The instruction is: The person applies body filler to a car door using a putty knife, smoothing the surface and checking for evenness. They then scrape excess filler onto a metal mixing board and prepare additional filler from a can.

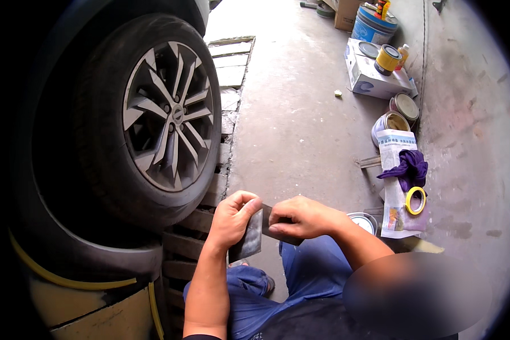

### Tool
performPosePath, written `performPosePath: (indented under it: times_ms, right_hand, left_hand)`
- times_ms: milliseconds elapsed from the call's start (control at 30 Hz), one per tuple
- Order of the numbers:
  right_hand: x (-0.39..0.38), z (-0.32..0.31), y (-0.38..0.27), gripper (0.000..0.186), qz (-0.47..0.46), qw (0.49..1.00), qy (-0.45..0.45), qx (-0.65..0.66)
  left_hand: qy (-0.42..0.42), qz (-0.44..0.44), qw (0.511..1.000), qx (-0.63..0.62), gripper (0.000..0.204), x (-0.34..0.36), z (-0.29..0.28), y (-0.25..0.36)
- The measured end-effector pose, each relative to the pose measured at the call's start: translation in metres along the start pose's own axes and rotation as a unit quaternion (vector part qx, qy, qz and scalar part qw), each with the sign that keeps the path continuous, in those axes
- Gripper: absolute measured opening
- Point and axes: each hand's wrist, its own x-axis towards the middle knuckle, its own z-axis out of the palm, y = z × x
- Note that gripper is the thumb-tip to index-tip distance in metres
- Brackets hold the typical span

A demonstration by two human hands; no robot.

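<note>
In front of my knees, my left hand (232, 220) is closed on a thin grey flat plate (254, 235), thumb pressed along its upper end. Its face has a pale, smeared look. Just to the right, my right hand (305, 217) grips a dark thin flat plate (290, 238) with curled fingers. The two plates come together at their upper ends; whether they are touching or joined, I cannot tell. Beyond my left hand stands a car wheel (177, 113) with a silver and black rim. Yellow tape (73, 279) edges the car's dark trim at lower left.
At right, newspaper (392, 190) bears a purple cloth (408, 169) and a yellow tape roll (415, 200). A lidded can (362, 222) stands nearby. Farther off are open cans (395, 122), a white box (368, 76) with a yellow can (387, 60), and a blue bucket (374, 27).
</note>
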Motion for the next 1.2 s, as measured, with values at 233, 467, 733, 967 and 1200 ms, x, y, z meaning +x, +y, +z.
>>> performPosePath:
  times_ms: [233, 467, 733, 967, 1200]
  right_hand:
    - [-0.017, -0.005, 0.021, 0.016, -0.056, 0.992, 0.108, 0.035]
    - [-0.035, -0.018, 0.03, 0.012, 0.042, 0.923, 0.319, 0.211]
    - [-0.03, 0.021, 0.017, 0.026, -0.014, 0.945, 0.306, 0.111]
    - [-0.098, 0.044, -0.013, 0.034, 0.205, 0.831, 0.428, 0.29]
    - [-0.254, 0.095, 0.071, 0.014, 0.402, 0.696, 0.541, 0.248]
  left_hand:
    - [0.011, 0.009, 0.992, 0.128, 0.01, -0.002, 0.01, 0.004]
    - [-0.018, -0.018, 0.997, 0.071, 0.018, -0.002, 0.001, -0.005]
    - [-0.042, -0.005, 0.994, -0.098, 0.015, 0.006, 0.03, -0.009]
    - [0.001, -0.062, 0.99, -0.123, 0.024, -0.002, 0.032, -0.022]
    - [0.069, -0.09, 0.991, -0.07, 0.026, -0.008, 0.02, -0.02]
